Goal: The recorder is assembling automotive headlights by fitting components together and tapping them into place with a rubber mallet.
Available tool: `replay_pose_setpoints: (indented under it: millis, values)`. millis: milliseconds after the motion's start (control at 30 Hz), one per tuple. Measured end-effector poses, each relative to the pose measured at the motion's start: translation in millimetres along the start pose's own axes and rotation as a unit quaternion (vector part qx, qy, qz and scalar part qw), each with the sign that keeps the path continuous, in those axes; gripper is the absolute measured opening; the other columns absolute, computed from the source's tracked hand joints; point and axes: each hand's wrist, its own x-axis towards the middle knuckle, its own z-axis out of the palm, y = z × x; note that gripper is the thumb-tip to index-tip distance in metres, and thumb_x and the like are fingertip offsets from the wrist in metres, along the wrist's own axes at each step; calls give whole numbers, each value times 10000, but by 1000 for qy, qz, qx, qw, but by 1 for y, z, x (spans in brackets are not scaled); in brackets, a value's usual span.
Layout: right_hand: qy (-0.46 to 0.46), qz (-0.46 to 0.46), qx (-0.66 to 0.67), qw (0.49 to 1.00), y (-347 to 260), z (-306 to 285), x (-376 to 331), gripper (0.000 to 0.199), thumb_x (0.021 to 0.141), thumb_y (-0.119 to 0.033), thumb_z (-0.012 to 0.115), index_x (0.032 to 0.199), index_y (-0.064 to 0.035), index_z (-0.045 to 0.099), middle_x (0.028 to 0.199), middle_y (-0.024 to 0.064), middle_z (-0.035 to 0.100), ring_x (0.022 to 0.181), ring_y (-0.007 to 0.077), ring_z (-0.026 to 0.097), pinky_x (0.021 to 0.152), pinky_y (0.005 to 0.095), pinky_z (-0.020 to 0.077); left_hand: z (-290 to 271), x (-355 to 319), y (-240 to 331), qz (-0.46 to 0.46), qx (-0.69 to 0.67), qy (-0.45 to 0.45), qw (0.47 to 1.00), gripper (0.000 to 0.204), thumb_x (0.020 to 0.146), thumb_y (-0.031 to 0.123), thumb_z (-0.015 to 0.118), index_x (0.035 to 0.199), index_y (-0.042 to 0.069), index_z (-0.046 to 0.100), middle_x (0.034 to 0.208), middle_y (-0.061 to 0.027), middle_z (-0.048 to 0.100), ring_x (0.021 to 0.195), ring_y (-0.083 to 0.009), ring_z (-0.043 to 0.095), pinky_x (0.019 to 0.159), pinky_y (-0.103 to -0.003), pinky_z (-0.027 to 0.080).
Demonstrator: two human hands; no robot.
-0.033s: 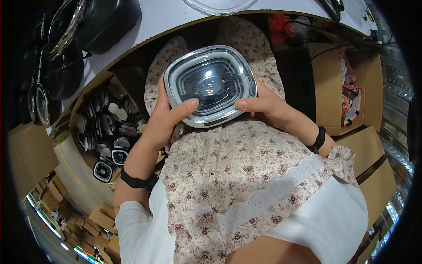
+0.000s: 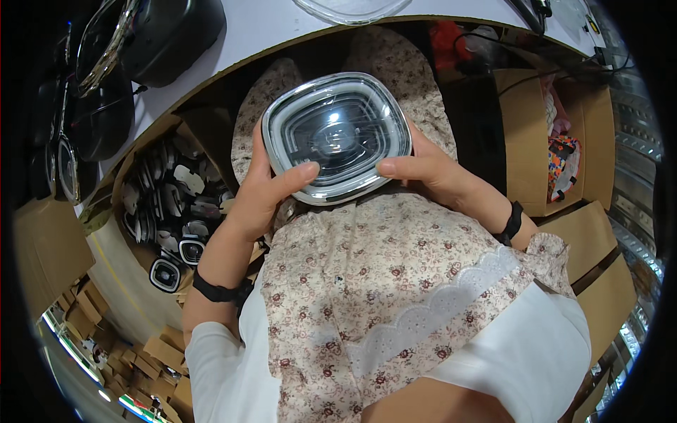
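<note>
Between my two hands, above my lap, is a rounded-square container (image 2: 337,134) with a clear, glossy lid and a dark inside. A bright reflection sits near the middle of the lid. My left hand (image 2: 271,180) grips its left side, with the thumb lying on the near rim. On the opposite side, my right hand (image 2: 416,163) holds the edge, its thumb also on the near rim. The other fingers of both hands are mostly hidden behind or beneath the container.
A white table (image 2: 261,28) curves across the front, bearing black containers (image 2: 176,42) at left and a clear lid (image 2: 352,7). Low at left, a carton holds many black-and-white lids (image 2: 169,183). An open cardboard box (image 2: 525,141) stands at right, beside metal shelving (image 2: 638,134).
</note>
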Motion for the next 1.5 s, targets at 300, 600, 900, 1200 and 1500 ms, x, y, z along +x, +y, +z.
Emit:
replay_pose_setpoints:
  millis: [300,600,900,1200,1500]
  values:
    - [18,-26,10,999,-5,6,6,975,854,-261,830,1587,-32,229,1451,134,477,1334,224,483,1115,379,425,-2,6,11,-59,-56,-4,997,879,873,213,764,1565,110,231,1452,-156,467,1343,-273,510,1103,-424,473]
    - [-7,-100,-51,994,6,-1,11,1076,832,-314,840,1618,-31,162,1520,165,419,1414,258,423,1179,400,354,-6,3,7,-22,-47,-4,999,895,853,209,778,1564,93,247,1453,-148,470,1334,-259,510,1126,-409,441]
    - [3,-77,-58,995,-1,3,7,1116,812,-255,850,1640,-69,127,1568,172,376,1461,284,388,1205,422,325,-19,2,-2,-39,-17,-37,998,1043,817,260,842,1605,96,180,1505,-157,410,1380,-254,458,1157,-405,394]
    - [-7,-134,-47,990,17,-13,19,1217,739,-271,901,1646,-81,112,1597,165,331,1489,279,338,1225,422,290,-25,13,-9,6,30,-46,999,1204,679,357,934,1596,87,203,1526,-136,423,1418,-264,432,1187,-427,348]
    - [-60,-209,-261,940,31,-40,27,1416,653,-368,974,1661,-139,6,1633,202,273,1523,346,277,1243,467,232,-30,10,-5,161,239,-82,954,1364,599,223,993,1618,118,92,1530,-207,397,1422,-326,436,1201,-454,345]
